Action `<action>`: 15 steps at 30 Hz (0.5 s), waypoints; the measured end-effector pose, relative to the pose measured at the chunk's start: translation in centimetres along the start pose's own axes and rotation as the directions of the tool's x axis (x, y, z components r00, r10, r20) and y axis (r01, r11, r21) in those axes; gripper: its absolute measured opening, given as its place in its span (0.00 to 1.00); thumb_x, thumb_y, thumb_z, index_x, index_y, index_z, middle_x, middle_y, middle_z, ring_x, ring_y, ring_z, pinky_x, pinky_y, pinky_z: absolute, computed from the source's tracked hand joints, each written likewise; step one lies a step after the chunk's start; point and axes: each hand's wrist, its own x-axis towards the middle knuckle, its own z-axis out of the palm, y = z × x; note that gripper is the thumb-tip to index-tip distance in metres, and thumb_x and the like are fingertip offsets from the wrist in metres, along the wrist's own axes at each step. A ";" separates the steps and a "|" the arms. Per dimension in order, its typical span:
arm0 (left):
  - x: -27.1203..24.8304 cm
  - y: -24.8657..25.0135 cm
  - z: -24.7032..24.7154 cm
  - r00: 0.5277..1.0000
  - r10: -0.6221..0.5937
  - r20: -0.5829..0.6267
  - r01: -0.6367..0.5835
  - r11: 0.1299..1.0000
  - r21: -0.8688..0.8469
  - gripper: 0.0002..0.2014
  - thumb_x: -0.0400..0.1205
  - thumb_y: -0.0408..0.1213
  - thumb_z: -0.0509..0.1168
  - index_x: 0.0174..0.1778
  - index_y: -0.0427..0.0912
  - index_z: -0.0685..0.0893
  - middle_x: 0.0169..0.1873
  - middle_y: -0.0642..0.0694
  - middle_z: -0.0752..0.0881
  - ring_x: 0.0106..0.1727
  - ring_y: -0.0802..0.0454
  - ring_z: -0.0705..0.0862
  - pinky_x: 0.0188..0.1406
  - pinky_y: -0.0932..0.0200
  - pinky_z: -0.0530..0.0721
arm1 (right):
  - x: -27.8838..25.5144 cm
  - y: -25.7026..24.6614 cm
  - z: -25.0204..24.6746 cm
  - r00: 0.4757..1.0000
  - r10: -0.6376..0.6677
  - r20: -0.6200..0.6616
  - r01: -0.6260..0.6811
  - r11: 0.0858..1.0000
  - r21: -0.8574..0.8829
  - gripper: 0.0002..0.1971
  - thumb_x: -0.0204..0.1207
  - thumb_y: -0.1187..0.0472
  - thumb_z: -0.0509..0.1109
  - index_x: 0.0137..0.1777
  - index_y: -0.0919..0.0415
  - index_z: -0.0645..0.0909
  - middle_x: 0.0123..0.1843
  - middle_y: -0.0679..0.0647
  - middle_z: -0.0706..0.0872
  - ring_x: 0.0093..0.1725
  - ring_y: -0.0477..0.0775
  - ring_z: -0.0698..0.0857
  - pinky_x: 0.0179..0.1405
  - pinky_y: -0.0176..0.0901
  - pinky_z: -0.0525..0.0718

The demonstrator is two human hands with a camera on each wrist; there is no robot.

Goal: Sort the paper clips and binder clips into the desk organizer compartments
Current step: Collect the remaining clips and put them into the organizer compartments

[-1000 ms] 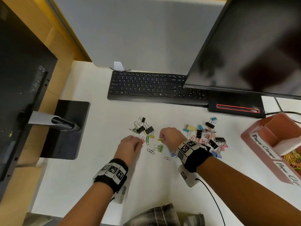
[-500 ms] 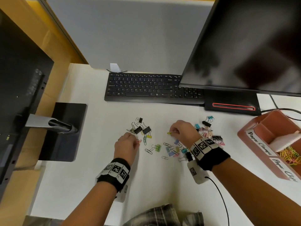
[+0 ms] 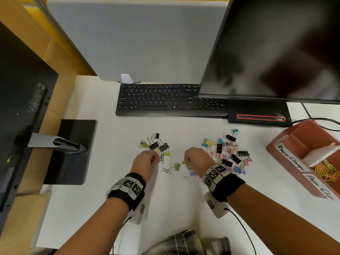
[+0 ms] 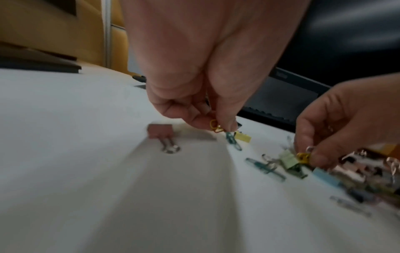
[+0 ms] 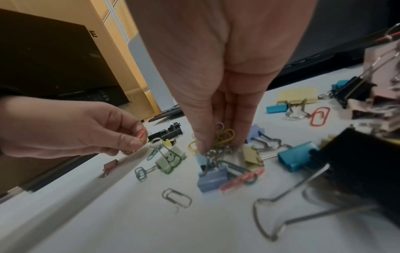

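Observation:
On the white desk (image 3: 165, 199) lie two heaps of clips: a small one of black binder clips (image 3: 156, 144) and a bigger mixed heap (image 3: 230, 153). My left hand (image 3: 157, 158) hovers beside the small heap and pinches pink and orange paper clips (image 5: 140, 135). My right hand (image 3: 185, 161) is left of the bigger heap, fingertips down, pinching yellow paper clips (image 5: 226, 136). A green binder clip (image 3: 177, 166) and loose paper clips lie between the hands. The pink desk organizer (image 3: 294, 150) stands far right, with coloured paper clips (image 3: 325, 170) in its near compartment.
A black keyboard (image 3: 165, 100) lies behind the clips. A large monitor (image 3: 276, 48) overhangs the right back, its base (image 3: 257, 116) on the desk. A second monitor's stand (image 3: 71, 150) sits at the left. A cable (image 3: 322, 122) runs behind the organizer.
My right hand swung right to the big heap, then came back left towards the green binder clip, still pinching the yellow clip. The left hand stayed almost still.

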 end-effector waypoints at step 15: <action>1.6 1.9 2.2 0.993 -0.116 -0.030 0.118 0.990 0.072 0.02 0.78 0.36 0.66 0.42 0.42 0.83 0.61 0.42 0.77 0.55 0.41 0.81 0.56 0.41 0.81 | 0.0 -0.2 -0.3 0.999 0.018 0.028 -0.017 0.999 -0.039 0.12 0.72 0.72 0.67 0.55 0.63 0.77 0.54 0.59 0.82 0.56 0.60 0.83 0.52 0.47 0.84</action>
